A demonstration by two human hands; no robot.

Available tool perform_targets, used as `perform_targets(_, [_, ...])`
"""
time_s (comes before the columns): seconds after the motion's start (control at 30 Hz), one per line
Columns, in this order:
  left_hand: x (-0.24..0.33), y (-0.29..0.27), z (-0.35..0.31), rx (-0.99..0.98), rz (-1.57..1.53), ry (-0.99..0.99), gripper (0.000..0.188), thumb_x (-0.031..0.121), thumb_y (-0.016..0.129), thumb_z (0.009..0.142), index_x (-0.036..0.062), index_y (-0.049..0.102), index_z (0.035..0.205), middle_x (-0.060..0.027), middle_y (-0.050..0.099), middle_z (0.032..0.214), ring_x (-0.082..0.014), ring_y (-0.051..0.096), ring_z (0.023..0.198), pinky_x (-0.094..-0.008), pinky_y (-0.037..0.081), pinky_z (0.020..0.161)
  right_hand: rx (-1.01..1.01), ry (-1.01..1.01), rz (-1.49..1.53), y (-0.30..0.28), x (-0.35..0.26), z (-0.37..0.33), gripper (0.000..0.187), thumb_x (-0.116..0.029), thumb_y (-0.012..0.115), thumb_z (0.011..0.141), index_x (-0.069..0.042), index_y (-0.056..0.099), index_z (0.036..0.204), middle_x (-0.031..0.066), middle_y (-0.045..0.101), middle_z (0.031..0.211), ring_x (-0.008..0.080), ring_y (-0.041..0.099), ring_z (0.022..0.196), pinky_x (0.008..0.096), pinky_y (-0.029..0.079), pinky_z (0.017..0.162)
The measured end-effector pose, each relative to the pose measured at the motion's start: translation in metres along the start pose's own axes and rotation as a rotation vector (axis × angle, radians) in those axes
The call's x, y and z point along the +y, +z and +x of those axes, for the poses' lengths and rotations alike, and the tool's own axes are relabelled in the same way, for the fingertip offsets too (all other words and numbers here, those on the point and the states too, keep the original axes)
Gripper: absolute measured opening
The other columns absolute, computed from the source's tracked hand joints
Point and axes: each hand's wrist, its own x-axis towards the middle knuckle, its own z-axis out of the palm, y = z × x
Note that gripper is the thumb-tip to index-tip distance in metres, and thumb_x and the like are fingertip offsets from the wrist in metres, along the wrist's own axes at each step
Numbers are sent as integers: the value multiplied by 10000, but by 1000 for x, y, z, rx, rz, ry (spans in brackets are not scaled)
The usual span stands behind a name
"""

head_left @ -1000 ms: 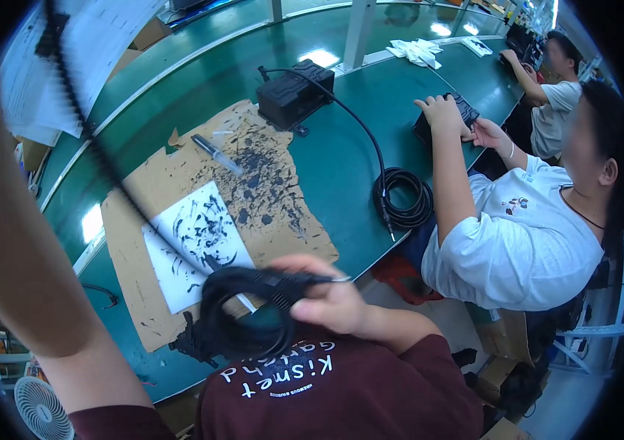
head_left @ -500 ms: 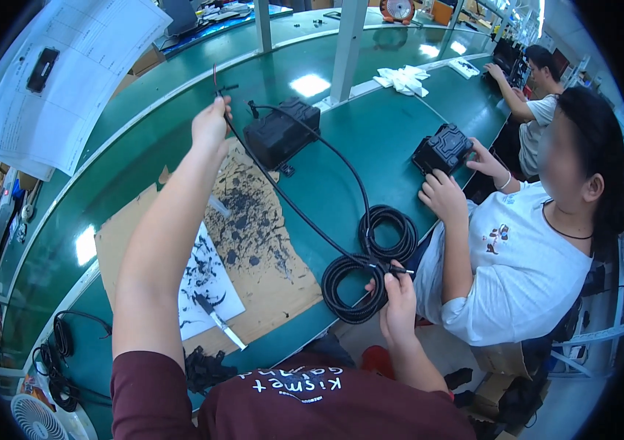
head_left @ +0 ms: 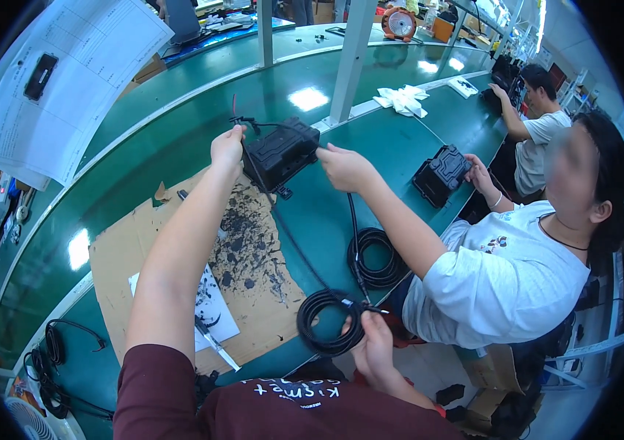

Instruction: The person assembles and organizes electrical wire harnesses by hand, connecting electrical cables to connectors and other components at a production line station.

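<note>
My left hand (head_left: 227, 152) is closed on the end of a black cable (head_left: 290, 238), where a thin red wire sticks up beside small dark parts. From there the cable runs down to a coil of black cable (head_left: 310, 328), gripped at its right side by my right hand (head_left: 374, 343). A short cable end pokes out past my right fingers. Just right of my left hand lies a black plastic box (head_left: 282, 155). A co-worker's hand (head_left: 345, 167) holds the cable joined to that box, which leads down to a second coil (head_left: 394, 275).
Stained cardboard (head_left: 125, 275) lies on the green bench before me, with a white sheet (head_left: 225, 315) and a knife (head_left: 218, 345) on it. The co-worker's other hand touches another black box (head_left: 440, 176). Loose cables (head_left: 52, 367) sit at left; a metal post (head_left: 351, 62) rises behind.
My left hand has shifted right and slightly down with the cable end. My right hand and its coil have come lower and left. One co-worker's hand has left the far box for the cable.
</note>
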Motion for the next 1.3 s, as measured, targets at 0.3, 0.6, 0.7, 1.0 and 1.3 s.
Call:
perform_targets(0.3, [-24,10,24,74,-113,-71,247,254,550,923,48,682,960,-107,627,1098,-188,526,1072,-309,365,938,80,-193,-28,-14,-29,36,223,-141,452,960,9,453,1125,103,570,948,162,582,809,284,508,712])
perform_targets(0.6, [-44,19,26,43,166,-41,348,338,561,892,41,673,1036,-135,654,1043,-238,580,1009,-336,401,913,128,-299,-364,-31,-38,39,312,-170,462,959,68,463,1161,95,588,950,117,571,674,228,475,605])
perform_targets(0.7, [-36,21,26,84,175,-27,337,367,561,884,82,689,1011,-131,657,1038,-250,583,1012,-347,404,914,209,-257,-605,-33,-40,31,508,-177,526,930,113,344,1305,70,564,947,70,525,620,190,427,540])
perform_targets(1.0, [-17,32,36,90,251,-4,319,389,539,888,136,699,1000,-135,627,1112,-325,488,1128,-400,346,979,260,-303,-580,-34,-45,40,596,-174,593,887,125,319,1324,73,550,871,52,484,545,169,393,461])
perform_targets(1.3, [-29,16,22,231,578,-55,404,400,577,859,31,684,983,-149,671,942,-283,630,878,-367,462,796,212,-415,-1233,-31,-57,38,326,-197,613,880,73,537,1046,46,548,729,98,529,585,235,449,537])
